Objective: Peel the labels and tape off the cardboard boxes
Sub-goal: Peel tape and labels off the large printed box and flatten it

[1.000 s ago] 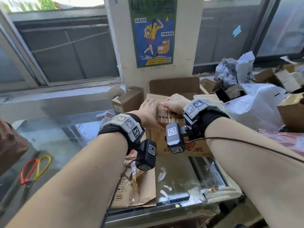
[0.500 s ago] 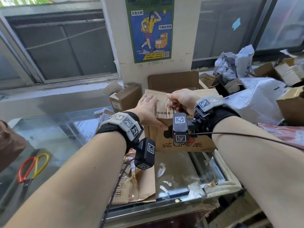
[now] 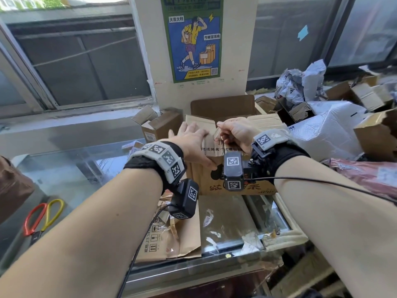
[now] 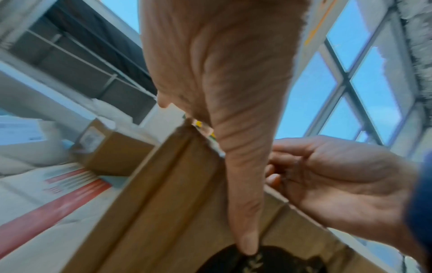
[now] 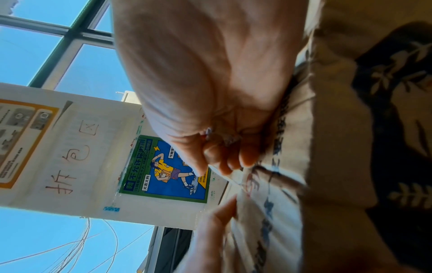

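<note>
Here, left hand [image 3: 191,139] flat atop the cardboard box [image 3: 264,125], right hand [image 3: 235,131] pinching tape [image 3: 217,136] at its flap edge.

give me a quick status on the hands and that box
Left hand flat, pressing the cardboard box top. Right hand pinching tape at the centre seam, peel under way. Nothing blocking; scissors lie unused at the left.

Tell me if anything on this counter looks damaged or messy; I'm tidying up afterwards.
Yes. Torn tape and label scraps litter the glass counter, beside a ripped, flattened piece of cardboard. The printed box under the left hand and right hand has a scuffed, creased top.
</note>
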{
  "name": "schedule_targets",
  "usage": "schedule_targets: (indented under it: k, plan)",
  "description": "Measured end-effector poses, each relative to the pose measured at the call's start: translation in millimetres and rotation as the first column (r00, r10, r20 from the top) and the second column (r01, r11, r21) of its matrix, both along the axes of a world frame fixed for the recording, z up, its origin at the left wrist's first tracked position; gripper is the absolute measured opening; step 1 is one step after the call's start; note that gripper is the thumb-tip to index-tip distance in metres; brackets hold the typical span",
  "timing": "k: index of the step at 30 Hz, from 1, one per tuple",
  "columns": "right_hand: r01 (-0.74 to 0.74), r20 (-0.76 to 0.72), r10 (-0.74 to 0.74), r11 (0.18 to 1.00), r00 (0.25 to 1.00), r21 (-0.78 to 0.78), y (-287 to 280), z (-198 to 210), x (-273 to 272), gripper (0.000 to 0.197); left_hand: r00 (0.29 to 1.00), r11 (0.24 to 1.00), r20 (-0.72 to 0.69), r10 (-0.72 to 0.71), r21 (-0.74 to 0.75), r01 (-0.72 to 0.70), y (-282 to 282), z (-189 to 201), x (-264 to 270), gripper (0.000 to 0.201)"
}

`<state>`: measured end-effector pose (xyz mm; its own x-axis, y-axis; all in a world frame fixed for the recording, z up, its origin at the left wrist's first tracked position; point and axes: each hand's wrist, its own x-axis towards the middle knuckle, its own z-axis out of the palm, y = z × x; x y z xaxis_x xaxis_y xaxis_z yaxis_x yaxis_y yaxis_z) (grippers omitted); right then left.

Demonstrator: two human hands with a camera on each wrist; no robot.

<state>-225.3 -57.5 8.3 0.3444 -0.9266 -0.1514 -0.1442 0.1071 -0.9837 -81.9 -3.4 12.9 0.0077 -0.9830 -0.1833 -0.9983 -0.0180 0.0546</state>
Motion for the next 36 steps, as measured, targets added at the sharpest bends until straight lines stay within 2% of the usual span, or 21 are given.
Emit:
schedule_targets:
  k: [2, 5, 11, 16, 18, 21, 24, 26, 30, 33, 36]
  plan:
    - [0.016, 0.036, -0.016, 1.000, 0.999, -0.004, 2, -1, -1, 0.046, 0.995, 1.000, 0.099, -0.014, 0.015, 0.013, -3, 6, -14, 0.112]
    - [0.046, 0.097, -0.044, 0.999, 0.994, -0.018, 2, -4, -5, 0.051, 0.996, 1.000, 0.085, -0.016, 0.026, 0.014, -3, -1, -26, 0.125]
    - [0.082, 0.192, -0.067, 0.994, 0.979, -0.067, 5, -8, -7, 0.049, 1.000, 1.000, 0.014, -0.005, -0.008, 0.005, -2, -6, -24, 0.119]
    - [0.075, 0.421, -0.082, 0.997, 0.903, 0.034, 5, -9, -15, 0.058, 1.000, 1.000, 0.017, 0.004, -0.007, -0.004, -2, -7, -25, 0.121]
    - [0.084, 0.459, -0.101, 0.995, 0.883, 0.059, 4, -10, -16, 0.053, 1.000, 1.000, 0.019, 0.002, -0.005, -0.002, -1, -6, -25, 0.119]
    - [0.110, 0.453, -0.126, 0.992, 0.883, 0.061, 2, -10, -15, 0.046, 1.000, 1.000, 0.012, 0.007, -0.009, -0.007, -3, -6, -25, 0.116]
    - [0.150, 0.409, -0.140, 0.989, 0.902, 0.008, 2, -12, -13, 0.055, 0.999, 1.000, -0.043, 0.015, -0.010, -0.015, -4, -6, -23, 0.117]
    - [0.194, 0.342, -0.162, 0.979, 0.926, -0.061, 1, -13, -10, 0.062, 0.995, 1.000, -0.096, 0.018, 0.003, -0.018, -5, -7, -21, 0.116]
    - [0.234, 0.208, -0.198, 0.957, 0.958, -0.171, -2, -16, -4, 0.059, 0.993, 1.000, -0.112, 0.019, 0.021, -0.017, -7, -6, -20, 0.112]
    - [0.205, 0.220, -0.164, 0.961, 0.962, -0.183, -5, -16, -4, 0.048, 0.994, 1.000, -0.105, 0.013, 0.020, -0.011, -8, -5, -20, 0.109]
    - [0.191, 0.286, -0.153, 0.976, 0.946, -0.108, -6, -17, -5, 0.038, 0.996, 1.000, -0.093, 0.001, 0.016, 0.000, -8, -4, -20, 0.106]
